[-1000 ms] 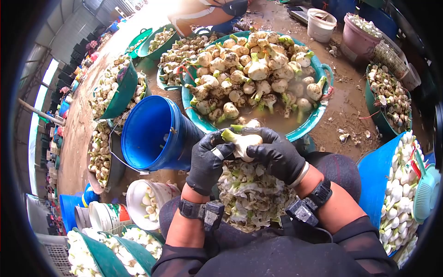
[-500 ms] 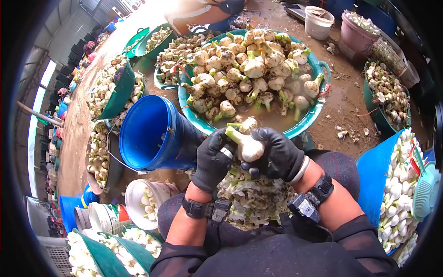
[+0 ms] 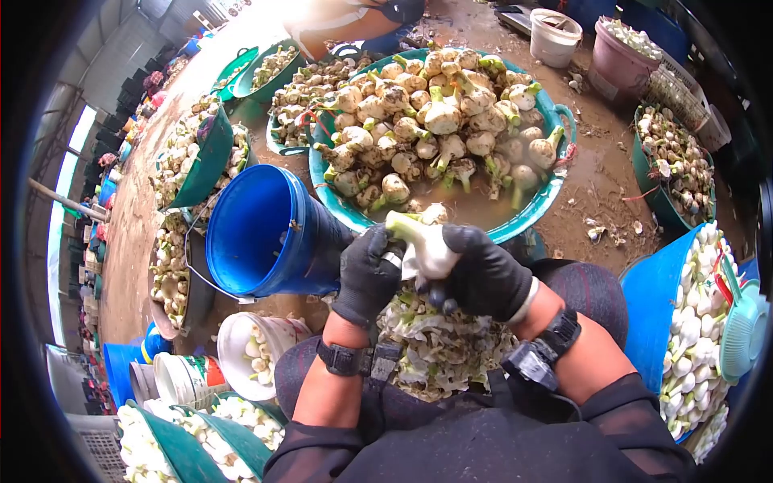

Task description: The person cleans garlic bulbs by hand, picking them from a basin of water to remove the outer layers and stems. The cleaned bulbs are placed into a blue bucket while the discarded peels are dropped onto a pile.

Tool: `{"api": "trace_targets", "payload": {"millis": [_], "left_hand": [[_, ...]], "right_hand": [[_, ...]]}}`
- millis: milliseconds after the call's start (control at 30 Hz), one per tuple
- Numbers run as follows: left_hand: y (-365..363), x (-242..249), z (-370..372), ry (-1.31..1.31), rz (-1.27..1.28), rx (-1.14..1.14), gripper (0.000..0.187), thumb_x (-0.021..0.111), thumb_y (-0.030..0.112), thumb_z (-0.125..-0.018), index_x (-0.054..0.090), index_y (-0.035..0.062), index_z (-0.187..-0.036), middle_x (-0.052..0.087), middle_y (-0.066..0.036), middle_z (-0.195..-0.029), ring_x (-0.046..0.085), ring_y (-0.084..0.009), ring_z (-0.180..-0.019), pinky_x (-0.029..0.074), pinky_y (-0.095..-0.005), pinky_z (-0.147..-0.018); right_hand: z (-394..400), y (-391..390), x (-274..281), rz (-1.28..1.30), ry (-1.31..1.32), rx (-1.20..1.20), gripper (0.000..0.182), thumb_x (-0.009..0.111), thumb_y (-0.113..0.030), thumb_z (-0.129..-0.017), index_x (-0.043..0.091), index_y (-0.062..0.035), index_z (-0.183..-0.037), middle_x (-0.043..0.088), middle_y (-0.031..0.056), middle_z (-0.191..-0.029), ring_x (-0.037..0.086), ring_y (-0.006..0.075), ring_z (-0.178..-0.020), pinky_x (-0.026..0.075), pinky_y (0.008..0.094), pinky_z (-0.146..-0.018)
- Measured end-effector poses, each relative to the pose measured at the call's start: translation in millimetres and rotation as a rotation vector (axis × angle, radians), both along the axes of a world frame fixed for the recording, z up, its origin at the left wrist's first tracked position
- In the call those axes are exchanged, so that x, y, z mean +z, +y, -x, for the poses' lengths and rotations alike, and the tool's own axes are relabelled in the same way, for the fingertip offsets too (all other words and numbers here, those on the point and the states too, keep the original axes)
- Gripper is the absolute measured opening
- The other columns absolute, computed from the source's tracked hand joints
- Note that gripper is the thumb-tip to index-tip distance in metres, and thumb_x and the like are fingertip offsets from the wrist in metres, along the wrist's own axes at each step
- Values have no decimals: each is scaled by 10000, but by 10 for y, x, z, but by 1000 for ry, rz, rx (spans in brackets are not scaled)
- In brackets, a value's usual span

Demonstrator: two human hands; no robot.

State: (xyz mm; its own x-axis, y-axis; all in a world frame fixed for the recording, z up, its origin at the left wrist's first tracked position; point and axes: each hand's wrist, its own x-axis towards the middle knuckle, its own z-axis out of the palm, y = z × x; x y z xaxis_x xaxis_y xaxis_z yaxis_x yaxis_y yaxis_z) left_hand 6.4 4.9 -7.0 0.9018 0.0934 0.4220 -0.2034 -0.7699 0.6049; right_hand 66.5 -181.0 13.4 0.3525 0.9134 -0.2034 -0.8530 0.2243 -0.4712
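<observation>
Between my two black-gloved hands is a white garlic bulb (image 3: 436, 249) with its thick pale-green stem pointing up and left. My left hand (image 3: 369, 274) is closed at the stem side, and a flap of loose skin hangs between it and the bulb. The fingers of my right hand (image 3: 485, 275) are closed round the bulb's right side. Just beyond stands a teal tub (image 3: 328, 193) of muddy water, heaped with soil-stained garlic bulbs (image 3: 443, 118). Below my hands lies a pile of stripped garlic skins (image 3: 447, 342).
Left of my hands a blue bucket (image 3: 314, 241) leans towards me. White buckets (image 3: 233, 342) and green baskets of peeled garlic (image 3: 173, 439) stand lower left. On the right are a blue tub of clean garlic (image 3: 652, 298) and a teal strainer (image 3: 745, 326). Another person (image 3: 338, 28) is at the top.
My right hand has shifted its hold on the bulb, which has tilted slightly. A strip of skin now hangs loose by my left hand.
</observation>
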Motion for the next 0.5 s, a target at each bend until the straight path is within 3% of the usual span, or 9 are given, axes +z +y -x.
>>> {"api": "trace_targets", "payload": {"millis": [133,167,200,267,333,400,467,500], "left_hand": [[-60,43,27,40,303,14,242,599,71,-845,600,8,-1078,655,-103,-870,632,-162,-743,505,-295,-681],[-56,125,48,141,333,21,316,595,86,-866,562,-8,-1166,658,-85,-913,619,-118,-772,501,-269,-701],[-35,170,26,248,674,30,376,589,93,-878,521,-20,-1230,642,-78,-987,605,-110,-823,502,-259,-722],[39,216,69,311,1038,42,412,586,93,-878,491,-22,-1262,610,-82,-1085,599,-125,-886,503,-261,-763],[-94,369,99,328,1225,-173,472,613,96,-859,457,-17,-1290,594,-100,-1092,588,-168,-967,492,-296,-837],[-206,335,125,245,1380,-260,484,620,103,-859,450,-19,-1294,585,-117,-1125,575,-178,-1019,485,-304,-854],[-176,290,140,250,1350,-187,419,621,114,-864,496,-24,-1239,603,-127,-1109,596,-172,-985,495,-291,-827],[-146,285,141,282,1246,-157,385,628,125,-864,521,-25,-1202,621,-116,-1052,612,-168,-929,503,-288,-805]], "right_hand": [[-9,34,69,-33,-42,-87,467,642,-431,-821,541,-43,-1061,625,78,-855,639,181,-705,535,287,-606],[-33,17,110,-7,-77,-98,460,659,-392,-823,526,-38,-1086,624,81,-888,640,176,-750,543,290,-639],[-45,16,90,-6,-80,-101,460,659,-392,-823,526,-38,-1086,624,81,-888,640,176,-750,543,290,-639],[-58,37,21,129,-353,-247,454,688,-287,-815,490,-46,-1146,617,87,-932,632,167,-813,540,298,-695],[-55,30,9,163,-374,-256,503,711,-203,-787,449,-68,-1194,616,86,-951,628,178,-817,529,305,-725],[-25,57,-52,437,-1351,-426,537,721,-165,-761,435,-65,-1204,614,86,-977,625,203,-861,519,313,-767],[9,98,-44,455,-1309,-417,528,721,-129,-752,438,-39,-1189,611,82,-999,612,203,-903,502,307,-810],[0,119,-50,270,-849,-427,507,715,-115,-754,450,-27,-1177,612,83,-994,605,197,-920,496,307,-823]]}}
